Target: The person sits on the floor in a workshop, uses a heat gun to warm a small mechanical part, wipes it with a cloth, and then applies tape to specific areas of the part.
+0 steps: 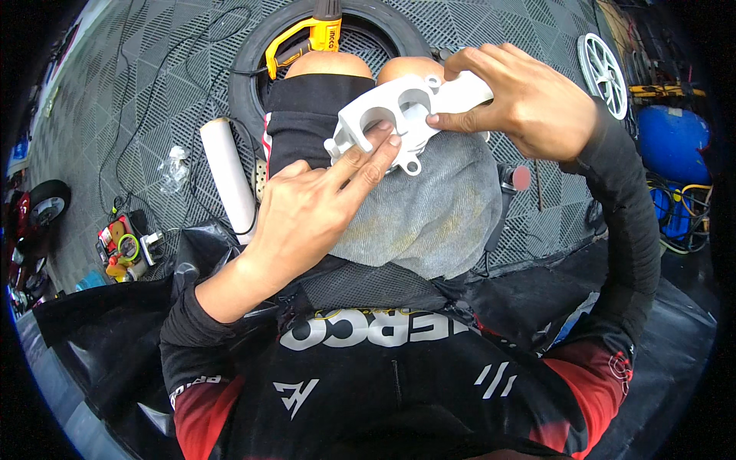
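Observation:
A white cast part [366, 113] with two round openings and small bolt lugs is held up over my lap. My right hand [529, 100] grips its right end, thumb on the near face and fingers over the far side. My left hand [318, 203] reaches up from the lower left. Its index and middle fingers are stretched out and touch the part at the left opening, while the other fingers are curled back. Below the part, a grey cloth [429, 215] with faint yellowish stains lies across my thighs.
A black tire [249, 57] lies beyond my knees, with a yellow corded power tool [314, 34] on it. To the left are a white cylinder [226, 172], a clear plastic bag [175, 170] and a box of small items [123, 249]. A white wheel [603, 75] and blue tank [675, 142] stand right.

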`<control>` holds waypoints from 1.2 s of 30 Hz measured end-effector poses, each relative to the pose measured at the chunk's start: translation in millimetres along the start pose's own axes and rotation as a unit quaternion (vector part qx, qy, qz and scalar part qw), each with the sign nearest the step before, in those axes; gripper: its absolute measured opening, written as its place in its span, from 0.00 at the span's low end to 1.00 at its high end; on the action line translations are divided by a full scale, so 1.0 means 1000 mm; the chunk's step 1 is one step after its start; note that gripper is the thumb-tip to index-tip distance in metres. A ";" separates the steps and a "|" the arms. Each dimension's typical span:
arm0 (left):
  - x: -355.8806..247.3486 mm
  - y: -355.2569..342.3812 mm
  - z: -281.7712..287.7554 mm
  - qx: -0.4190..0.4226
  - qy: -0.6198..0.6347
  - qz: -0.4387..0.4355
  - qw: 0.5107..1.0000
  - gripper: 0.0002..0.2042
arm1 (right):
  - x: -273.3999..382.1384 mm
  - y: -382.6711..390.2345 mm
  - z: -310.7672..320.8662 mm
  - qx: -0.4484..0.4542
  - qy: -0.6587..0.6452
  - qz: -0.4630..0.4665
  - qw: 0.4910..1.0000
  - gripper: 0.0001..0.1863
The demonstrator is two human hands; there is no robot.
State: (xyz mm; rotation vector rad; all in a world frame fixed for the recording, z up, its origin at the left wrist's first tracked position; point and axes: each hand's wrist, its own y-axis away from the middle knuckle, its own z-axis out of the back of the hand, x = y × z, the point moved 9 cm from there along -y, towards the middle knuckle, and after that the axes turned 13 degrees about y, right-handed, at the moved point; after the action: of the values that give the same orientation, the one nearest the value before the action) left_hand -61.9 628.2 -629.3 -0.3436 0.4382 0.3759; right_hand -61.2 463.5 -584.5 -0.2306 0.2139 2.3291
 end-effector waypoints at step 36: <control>0.002 0.005 -0.004 -0.004 -0.044 -0.043 0.998 0.30 | 0.005 -0.011 -0.018 0.058 -0.012 -0.001 0.998 0.33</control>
State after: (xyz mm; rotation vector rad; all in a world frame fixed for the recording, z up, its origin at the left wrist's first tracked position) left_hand -63.4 632.0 -634.9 -0.3511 0.3347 0.3081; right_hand -54.9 470.5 -604.5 -0.1449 0.3359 2.3068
